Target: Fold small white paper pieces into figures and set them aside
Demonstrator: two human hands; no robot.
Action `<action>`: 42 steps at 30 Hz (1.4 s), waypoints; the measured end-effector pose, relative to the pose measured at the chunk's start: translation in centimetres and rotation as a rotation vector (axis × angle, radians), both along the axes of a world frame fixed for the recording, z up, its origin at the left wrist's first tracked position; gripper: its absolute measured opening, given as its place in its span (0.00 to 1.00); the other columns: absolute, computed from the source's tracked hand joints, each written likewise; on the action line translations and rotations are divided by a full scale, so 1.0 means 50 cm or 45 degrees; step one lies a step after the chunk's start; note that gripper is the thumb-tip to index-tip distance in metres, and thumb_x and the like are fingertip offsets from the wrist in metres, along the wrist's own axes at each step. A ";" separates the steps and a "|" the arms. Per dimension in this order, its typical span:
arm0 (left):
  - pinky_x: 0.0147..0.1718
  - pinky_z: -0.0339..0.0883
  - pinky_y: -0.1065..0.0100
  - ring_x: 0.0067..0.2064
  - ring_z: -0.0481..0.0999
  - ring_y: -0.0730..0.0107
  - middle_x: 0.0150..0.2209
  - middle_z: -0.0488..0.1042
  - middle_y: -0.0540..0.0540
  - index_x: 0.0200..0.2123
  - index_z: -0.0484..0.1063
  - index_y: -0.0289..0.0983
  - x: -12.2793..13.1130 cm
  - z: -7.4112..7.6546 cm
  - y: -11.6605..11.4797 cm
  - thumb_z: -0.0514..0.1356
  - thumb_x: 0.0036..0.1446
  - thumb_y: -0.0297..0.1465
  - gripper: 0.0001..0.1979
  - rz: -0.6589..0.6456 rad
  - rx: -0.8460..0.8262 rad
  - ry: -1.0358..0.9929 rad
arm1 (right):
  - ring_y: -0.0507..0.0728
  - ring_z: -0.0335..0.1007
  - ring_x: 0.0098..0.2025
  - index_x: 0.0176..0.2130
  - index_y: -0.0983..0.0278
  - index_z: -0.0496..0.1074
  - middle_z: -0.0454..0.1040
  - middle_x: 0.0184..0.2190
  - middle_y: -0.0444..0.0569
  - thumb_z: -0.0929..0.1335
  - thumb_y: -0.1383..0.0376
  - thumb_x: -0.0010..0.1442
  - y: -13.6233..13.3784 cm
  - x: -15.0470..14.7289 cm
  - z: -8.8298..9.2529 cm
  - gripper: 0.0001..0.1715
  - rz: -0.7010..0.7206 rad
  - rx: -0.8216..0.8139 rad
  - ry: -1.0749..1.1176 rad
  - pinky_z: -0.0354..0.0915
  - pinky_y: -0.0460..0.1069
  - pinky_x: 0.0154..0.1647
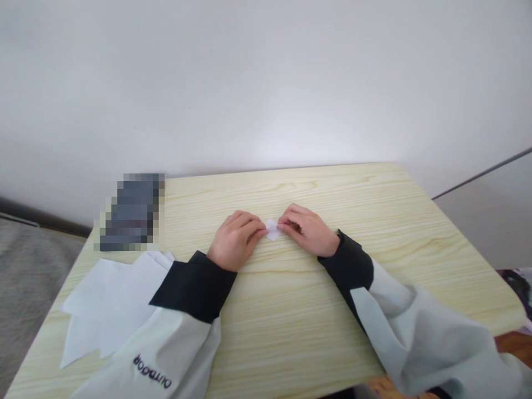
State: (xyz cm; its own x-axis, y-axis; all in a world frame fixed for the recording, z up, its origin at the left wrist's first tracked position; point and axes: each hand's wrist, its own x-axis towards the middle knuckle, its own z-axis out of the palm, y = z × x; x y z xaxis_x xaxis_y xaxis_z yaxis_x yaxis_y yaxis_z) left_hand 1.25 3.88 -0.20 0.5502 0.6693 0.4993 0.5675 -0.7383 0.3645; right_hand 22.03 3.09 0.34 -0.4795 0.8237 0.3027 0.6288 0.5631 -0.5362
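A small white piece of folded paper (272, 229) is held between my two hands, low over the middle of the table. My left hand (238, 238) pinches its left corner between thumb and fingertips. On the other side, my right hand (308, 228) grips the right corner in the same way, its fingers curled. The fingertips hide both ends of the paper, and its exact fold is too small to make out.
Several loose white sheets (112, 299) lie overlapping at the table's left, partly under my left sleeve. Behind them is a dark, pixelated flat object (132, 213). The pale wood-grain table (291, 327) meets a white wall (266, 83) at its far edge.
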 end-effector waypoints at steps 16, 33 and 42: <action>0.39 0.66 0.64 0.37 0.70 0.65 0.32 0.75 0.45 0.37 0.72 0.36 0.002 0.003 -0.004 0.54 0.60 0.32 0.09 0.091 -0.060 0.060 | 0.51 0.63 0.31 0.35 0.64 0.69 0.70 0.34 0.48 0.62 0.64 0.62 -0.009 -0.012 -0.002 0.08 -0.074 0.037 0.072 0.59 0.46 0.34; 0.37 0.66 0.64 0.35 0.70 0.65 0.33 0.75 0.44 0.38 0.73 0.35 0.002 0.002 -0.006 0.52 0.61 0.34 0.12 0.133 -0.123 0.126 | 0.52 0.66 0.33 0.33 0.64 0.71 0.71 0.32 0.48 0.63 0.65 0.62 -0.010 -0.022 -0.009 0.09 -0.150 0.031 0.153 0.61 0.47 0.35; 0.34 0.66 0.65 0.34 0.70 0.66 0.31 0.73 0.44 0.40 0.76 0.37 0.004 0.001 -0.006 0.52 0.60 0.34 0.14 0.146 -0.173 0.043 | 0.51 0.64 0.31 0.33 0.64 0.71 0.71 0.30 0.47 0.64 0.63 0.61 -0.011 -0.022 -0.009 0.09 -0.202 0.006 0.092 0.59 0.47 0.35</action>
State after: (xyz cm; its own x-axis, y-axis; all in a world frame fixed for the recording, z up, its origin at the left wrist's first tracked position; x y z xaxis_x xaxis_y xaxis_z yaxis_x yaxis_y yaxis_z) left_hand 1.47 3.57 -0.13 0.4812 0.7887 0.3826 0.6589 -0.6133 0.4355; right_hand 20.95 2.56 -0.09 -0.3205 0.8858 0.3355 0.6696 0.4624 -0.5812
